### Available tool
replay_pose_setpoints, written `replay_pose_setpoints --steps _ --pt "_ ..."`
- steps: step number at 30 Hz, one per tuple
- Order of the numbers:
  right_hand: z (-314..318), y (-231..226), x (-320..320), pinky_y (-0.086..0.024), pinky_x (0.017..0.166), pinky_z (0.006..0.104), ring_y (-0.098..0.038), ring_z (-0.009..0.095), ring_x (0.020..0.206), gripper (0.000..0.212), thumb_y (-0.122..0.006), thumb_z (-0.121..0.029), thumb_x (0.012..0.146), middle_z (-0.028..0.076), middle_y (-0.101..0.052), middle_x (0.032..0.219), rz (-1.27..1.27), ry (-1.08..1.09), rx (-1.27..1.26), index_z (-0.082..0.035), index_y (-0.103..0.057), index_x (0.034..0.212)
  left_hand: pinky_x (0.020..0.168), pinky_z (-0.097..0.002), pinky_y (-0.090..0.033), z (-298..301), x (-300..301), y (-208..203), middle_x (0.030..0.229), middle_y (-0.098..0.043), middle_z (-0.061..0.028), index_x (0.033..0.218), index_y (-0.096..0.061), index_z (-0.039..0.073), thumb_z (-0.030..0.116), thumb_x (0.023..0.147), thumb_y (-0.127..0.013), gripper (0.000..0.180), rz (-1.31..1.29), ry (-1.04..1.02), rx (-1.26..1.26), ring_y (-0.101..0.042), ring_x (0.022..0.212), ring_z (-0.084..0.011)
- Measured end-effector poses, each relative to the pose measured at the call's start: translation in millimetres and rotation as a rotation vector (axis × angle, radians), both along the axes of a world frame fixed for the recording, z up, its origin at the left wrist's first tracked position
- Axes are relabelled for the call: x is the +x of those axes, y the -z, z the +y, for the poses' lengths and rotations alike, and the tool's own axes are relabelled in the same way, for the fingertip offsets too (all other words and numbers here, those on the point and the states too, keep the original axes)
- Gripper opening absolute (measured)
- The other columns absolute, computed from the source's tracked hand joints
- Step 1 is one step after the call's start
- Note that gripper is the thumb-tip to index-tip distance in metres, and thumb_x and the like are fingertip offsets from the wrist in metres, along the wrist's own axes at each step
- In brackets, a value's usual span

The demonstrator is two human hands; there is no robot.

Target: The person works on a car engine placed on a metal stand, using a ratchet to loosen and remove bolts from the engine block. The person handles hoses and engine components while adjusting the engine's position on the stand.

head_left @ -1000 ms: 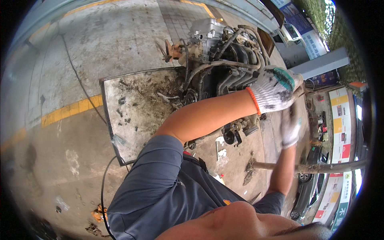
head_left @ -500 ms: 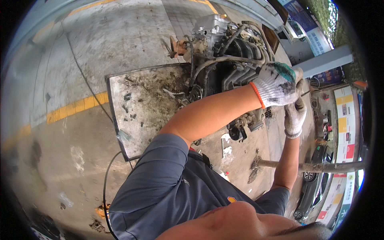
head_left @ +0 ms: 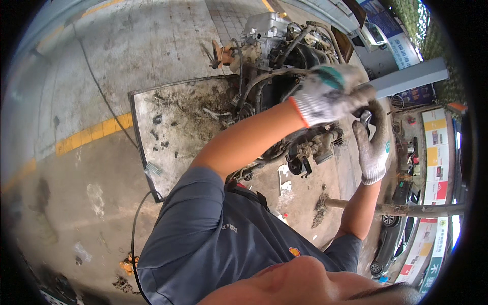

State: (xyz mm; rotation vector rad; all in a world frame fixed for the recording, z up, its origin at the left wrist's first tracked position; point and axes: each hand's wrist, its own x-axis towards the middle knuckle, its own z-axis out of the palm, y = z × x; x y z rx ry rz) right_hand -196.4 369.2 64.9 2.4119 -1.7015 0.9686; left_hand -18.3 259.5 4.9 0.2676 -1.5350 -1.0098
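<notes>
My left hand (head_left: 333, 95), in a white knitted glove with a green patch and dark stains, reaches over the engine and is smeared by motion. Its fingers look curled together; what is in them, if anything, I cannot make out. Just right of it, my right hand (head_left: 373, 152), gloved too, closes around what looks like a ratchet (head_left: 365, 118). Its shiny rounded metal head shows between thumb and fingers; the rest is hidden. Beyond my left forearm stands a dirty engine (head_left: 264, 38) with hoses and an orange-brown fan (head_left: 219, 55).
A stained tray-like board (head_left: 178, 117) with a dark rim and small dark bits on it lies left of the engine. A black cable (head_left: 101, 86) crosses the floor. At right are a grey beam (head_left: 412, 79), a round post (head_left: 417, 209) and a parked car (head_left: 390, 239).
My hands have moved slightly apart. The left has shifted left and blurred; the right has turned and opened to view the shiny metal head in its grip.
</notes>
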Motion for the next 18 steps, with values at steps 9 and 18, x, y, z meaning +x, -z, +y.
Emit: replay_pose_setpoints --steps 9,18 --pt "-22.7 -14.8 38.4 -0.057 0.091 0.0326 -0.071 0.017 0.099 0.032 -0.081 -0.011 0.095 0.013 -0.078 0.110 0.053 0.022 -0.092 0.001 -0.073 0.124 0.111 -0.0539 -0.046 0.8 76.4 108.8 0.134 -0.069 -0.0223 0.144 -0.062 0.007 0.034 0.093 -0.076 0.059 -0.853 -0.948 0.049 -0.060 0.130 -0.0410" --pt "-24.7 -11.7 29.0 -0.058 0.079 0.0360 -0.075 0.027 0.086 0.029 -0.085 -0.009 0.087 0.016 -0.078 0.098 0.235 -0.138 -0.305 0.000 -0.076 0.114 0.106 -0.0466 -0.046 -30.2 67.6 134.0 0.103 -0.077 -0.0129 0.113 -0.073 0.008 0.033 0.086 -0.082 0.038 -0.868 -1.047 -0.116 -0.070 0.108 -0.0317"
